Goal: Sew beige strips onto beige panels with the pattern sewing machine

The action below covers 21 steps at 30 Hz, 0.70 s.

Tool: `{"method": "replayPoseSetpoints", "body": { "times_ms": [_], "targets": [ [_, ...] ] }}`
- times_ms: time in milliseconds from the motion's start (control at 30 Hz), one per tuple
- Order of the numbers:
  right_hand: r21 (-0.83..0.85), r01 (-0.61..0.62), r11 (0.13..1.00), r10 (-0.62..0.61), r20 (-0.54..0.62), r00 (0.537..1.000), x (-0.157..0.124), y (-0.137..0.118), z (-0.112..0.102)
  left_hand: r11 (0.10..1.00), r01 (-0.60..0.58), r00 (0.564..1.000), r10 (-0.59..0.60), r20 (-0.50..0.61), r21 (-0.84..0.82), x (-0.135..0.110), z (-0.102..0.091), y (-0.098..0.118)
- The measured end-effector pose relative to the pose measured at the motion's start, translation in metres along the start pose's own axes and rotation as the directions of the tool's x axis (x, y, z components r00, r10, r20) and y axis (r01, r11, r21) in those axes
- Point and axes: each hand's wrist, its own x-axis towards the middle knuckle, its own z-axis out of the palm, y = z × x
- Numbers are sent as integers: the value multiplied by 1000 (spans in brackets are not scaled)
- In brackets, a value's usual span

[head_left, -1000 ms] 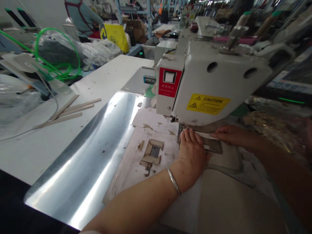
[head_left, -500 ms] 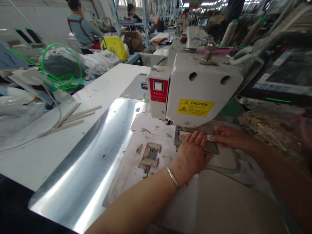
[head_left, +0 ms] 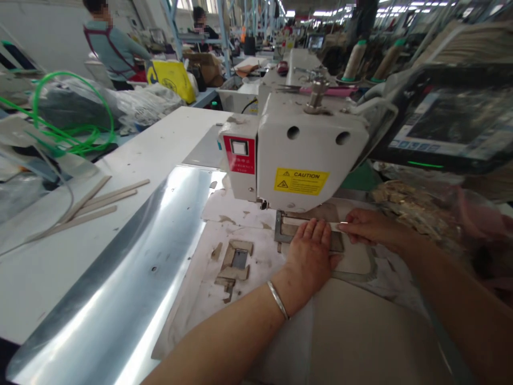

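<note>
My left hand (head_left: 309,252) lies flat, fingers stretched out, over a pale narrow strip (head_left: 292,220) and a rectangular metal frame (head_left: 278,231). At the strip's other end, the fingertips of my right hand (head_left: 364,227) pinch it. The frame rests on a beige panel (head_left: 355,266) with a darker border, just below the head of an industrial sewing machine (head_left: 312,136). My left palm covers the middle of the strip and part of the frame. A larger beige sheet (head_left: 372,326) spreads out nearer to me, under my forearms.
Loose beige strips (head_left: 96,202) lie on the white table (head_left: 140,141) at left. A curved metal plate (head_left: 132,256) borders the work area. The machine's screen (head_left: 449,125) juts out at right, above scraps (head_left: 412,208). Another person (head_left: 114,48) stands far left.
The camera view has shifted, so the machine and table appear further left. Both hands keep about the same places on the strip and frame.
</note>
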Motion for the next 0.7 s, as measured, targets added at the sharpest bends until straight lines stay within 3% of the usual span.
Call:
{"method": "replayPoseSetpoints", "body": {
  "times_ms": [267,533,700],
  "targets": [
    [34,-5,999,5,13,1000,9,18,-7,987,-163,986,163,42,-12,15,4,-3],
    [-27,-44,999,44,-8,999,2,10,-8,987,-164,987,164,-4,5,16,6,-1],
    [0,-36,999,36,37,999,0,12,-12,989,-145,989,144,-8,-42,16,5,-1]
  ]
}}
